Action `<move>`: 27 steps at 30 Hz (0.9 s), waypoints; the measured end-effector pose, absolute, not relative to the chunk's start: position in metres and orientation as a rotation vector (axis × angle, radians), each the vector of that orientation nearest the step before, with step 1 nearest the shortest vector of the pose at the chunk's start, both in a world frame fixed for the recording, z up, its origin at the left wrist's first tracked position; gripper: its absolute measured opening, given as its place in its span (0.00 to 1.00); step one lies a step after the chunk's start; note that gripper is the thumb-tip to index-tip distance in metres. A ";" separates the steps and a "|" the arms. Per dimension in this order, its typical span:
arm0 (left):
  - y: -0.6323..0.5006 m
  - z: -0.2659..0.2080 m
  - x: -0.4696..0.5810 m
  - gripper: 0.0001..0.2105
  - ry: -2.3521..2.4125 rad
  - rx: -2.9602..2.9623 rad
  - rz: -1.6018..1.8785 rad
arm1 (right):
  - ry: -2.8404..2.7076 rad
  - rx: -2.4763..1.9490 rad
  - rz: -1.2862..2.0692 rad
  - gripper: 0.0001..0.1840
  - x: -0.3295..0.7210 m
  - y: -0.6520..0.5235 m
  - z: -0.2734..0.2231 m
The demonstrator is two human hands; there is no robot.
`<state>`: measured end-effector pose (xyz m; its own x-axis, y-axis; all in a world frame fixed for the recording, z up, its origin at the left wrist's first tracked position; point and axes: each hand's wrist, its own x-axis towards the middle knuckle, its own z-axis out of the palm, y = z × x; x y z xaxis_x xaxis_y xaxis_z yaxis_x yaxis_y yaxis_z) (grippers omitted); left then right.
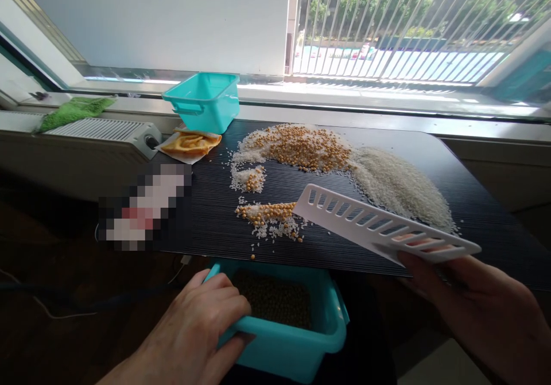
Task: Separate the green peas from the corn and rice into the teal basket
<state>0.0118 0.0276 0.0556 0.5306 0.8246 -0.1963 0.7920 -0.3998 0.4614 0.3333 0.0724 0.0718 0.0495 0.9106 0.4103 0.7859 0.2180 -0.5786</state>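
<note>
My left hand is closed around the rim of a teal plastic bin, held just below the table's front edge. Small dark grains or beans cover its bottom. In my right hand is a white slotted plastic strip, gripped at its near right end. The strip's far left end reaches a small pile of soybeans and rice near the front edge. Behind lie a large heap of soybeans mixed with rice and, to its right, a heap of white rice.
A black wood-grain table carries the heaps. Another teal bin stands at the back left, beside orange-yellow food on paper. A blurred-out item lies at the left edge. A green cloth rests by the radiator.
</note>
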 end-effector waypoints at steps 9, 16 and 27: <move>0.029 0.058 0.016 0.07 1.292 2.254 0.053 | -1.860 -1.468 0.458 0.08 0.337 0.063 0.076; 0.030 0.056 0.017 0.08 1.300 2.214 0.103 | -1.772 -1.585 0.378 0.13 0.346 0.046 0.071; 0.028 0.057 0.017 0.07 1.303 2.216 0.056 | -1.897 -1.490 0.229 0.12 0.360 0.042 0.063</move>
